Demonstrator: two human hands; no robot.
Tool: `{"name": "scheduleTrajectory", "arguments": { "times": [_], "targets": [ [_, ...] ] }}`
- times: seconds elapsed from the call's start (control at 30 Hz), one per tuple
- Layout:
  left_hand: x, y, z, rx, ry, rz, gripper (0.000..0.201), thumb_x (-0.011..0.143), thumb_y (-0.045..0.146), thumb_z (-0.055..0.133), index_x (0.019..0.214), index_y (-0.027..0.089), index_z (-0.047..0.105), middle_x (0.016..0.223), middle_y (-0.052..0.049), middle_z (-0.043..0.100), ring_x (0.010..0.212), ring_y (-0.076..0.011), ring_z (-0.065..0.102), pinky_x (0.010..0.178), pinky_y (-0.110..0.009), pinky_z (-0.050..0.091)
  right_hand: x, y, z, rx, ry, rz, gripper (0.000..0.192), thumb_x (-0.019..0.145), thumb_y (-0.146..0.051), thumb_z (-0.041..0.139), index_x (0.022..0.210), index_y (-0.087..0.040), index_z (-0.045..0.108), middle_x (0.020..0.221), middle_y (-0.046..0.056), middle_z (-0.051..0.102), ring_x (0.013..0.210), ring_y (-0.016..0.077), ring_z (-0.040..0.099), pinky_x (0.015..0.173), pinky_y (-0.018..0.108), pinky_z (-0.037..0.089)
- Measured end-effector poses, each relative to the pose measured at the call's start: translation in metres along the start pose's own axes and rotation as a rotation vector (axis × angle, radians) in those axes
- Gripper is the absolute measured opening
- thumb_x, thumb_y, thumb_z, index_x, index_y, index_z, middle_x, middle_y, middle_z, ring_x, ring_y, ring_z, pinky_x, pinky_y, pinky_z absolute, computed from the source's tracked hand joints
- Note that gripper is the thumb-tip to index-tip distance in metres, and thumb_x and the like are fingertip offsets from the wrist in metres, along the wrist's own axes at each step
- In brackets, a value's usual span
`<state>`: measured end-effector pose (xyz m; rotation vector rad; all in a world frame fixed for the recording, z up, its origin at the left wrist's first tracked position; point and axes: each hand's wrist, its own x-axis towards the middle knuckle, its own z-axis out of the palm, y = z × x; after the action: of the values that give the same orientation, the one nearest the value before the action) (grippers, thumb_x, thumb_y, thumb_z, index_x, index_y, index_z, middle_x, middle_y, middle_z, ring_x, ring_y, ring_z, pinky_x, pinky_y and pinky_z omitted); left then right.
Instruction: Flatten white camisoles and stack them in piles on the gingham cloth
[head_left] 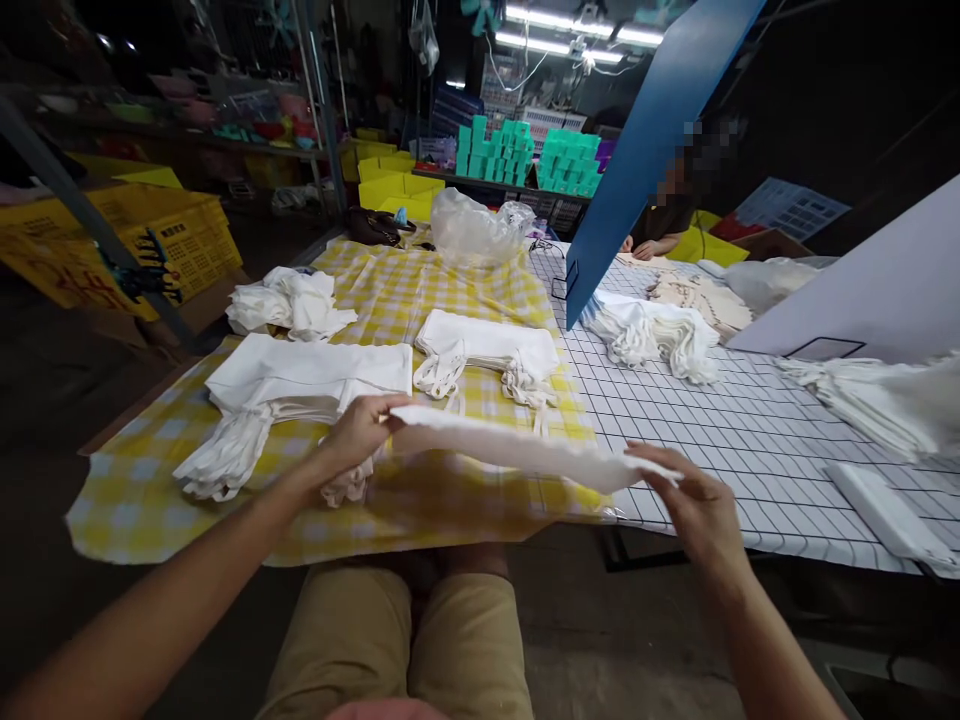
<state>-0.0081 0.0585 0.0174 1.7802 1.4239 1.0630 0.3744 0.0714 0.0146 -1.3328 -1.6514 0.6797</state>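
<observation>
Both hands are on one folded white cloth piece (517, 452), stretched flat in the air just below the middle of the frame, over the near edge of the table. The left hand (358, 432) pinches its left end, fingers closed on the edge with the thumb on top. The right hand (694, 505) has the other end between thumb and fingertips, the rest of the fingers loosely curled. Looks to me like holding it by both ends keeps it taut and level so the fold doesn't flop open.

Right behind it, on the yellow checked cloth (420, 300), there's a neat stack of the same white pieces (300, 375) at centre left with its stringy handles all hanging toward the near side, so they seem to be stacked all facing one way. A second smaller stack (491, 350) sits in the middle, and a crumpled heap (289, 300) further up left looks unsorted.

On the right, the white grid sheet (750, 440) carries more bundles (652, 335). A blue board (645, 150) leans at upper centre, and another person's hand (645, 248) rests behind it.
</observation>
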Motion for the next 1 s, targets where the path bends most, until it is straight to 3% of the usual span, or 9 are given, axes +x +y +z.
{"name": "scheduleTrajectory", "arguments": {
  "times": [0.17, 0.3, 0.5, 0.7, 1.0],
  "targets": [
    [0.036, 0.037, -0.029, -0.225, 0.168, -0.029, 0.047, 0.069, 0.056, 0.057, 0.079, 0.011, 0.066, 0.073, -0.003, 0.067, 0.069, -0.0172, 0.06, 0.061, -0.025, 0.048, 0.042, -0.049, -0.007, 0.216, 0.244, 0.01, 0.025, 0.059, -0.043, 0.073, 0.072, -0.022, 0.068, 0.078, 0.004, 0.066, 0.082, 0.0215, 0.059, 0.076, 0.038, 0.047],
    [0.051, 0.054, -0.043, -0.318, 0.234, 0.016, 0.053, 0.063, 0.061, 0.062, 0.08, 0.011, 0.066, 0.072, -0.004, 0.067, 0.07, -0.0174, 0.06, 0.061, -0.025, 0.048, 0.067, -0.077, -0.007, 0.316, 0.31, -0.098, 0.025, 0.054, -0.041, 0.077, 0.064, -0.02, 0.067, 0.067, 0.001, 0.063, 0.072, 0.0163, 0.055, 0.074, 0.034, 0.044],
    [0.072, 0.065, -0.065, -0.428, 0.224, 0.025, 0.049, 0.064, 0.055, 0.064, 0.083, 0.01, 0.065, 0.072, -0.005, 0.068, 0.073, -0.0182, 0.062, 0.067, -0.028, 0.05, 0.099, -0.116, 0.0, 0.351, 0.246, -0.108, 0.034, 0.053, -0.044, 0.076, 0.072, -0.017, 0.069, 0.071, 0.003, 0.063, 0.073, 0.0149, 0.052, 0.07, 0.03, 0.041],
    [0.089, 0.06, -0.094, -0.425, 0.285, 0.041, 0.049, 0.063, 0.055, 0.065, 0.084, 0.01, 0.064, 0.067, -0.005, 0.066, 0.066, -0.0172, 0.061, 0.064, -0.03, 0.05, 0.124, -0.143, 0.02, 0.407, 0.163, -0.106, 0.04, 0.048, -0.048, 0.075, 0.07, -0.016, 0.066, 0.064, 0.001, 0.06, 0.065, 0.0138, 0.048, 0.062, 0.028, 0.038],
    [0.067, 0.039, -0.152, -0.39, 0.433, -0.092, 0.043, 0.062, 0.049, 0.067, 0.081, 0.011, 0.063, 0.064, -0.003, 0.065, 0.061, -0.0162, 0.06, 0.056, -0.026, 0.048, 0.131, -0.175, 0.074, 0.404, 0.021, -0.17, 0.039, 0.052, -0.053, 0.071, 0.063, -0.017, 0.061, 0.059, 0.0, 0.058, 0.062, 0.0137, 0.049, 0.058, 0.027, 0.039]
  ]
}}
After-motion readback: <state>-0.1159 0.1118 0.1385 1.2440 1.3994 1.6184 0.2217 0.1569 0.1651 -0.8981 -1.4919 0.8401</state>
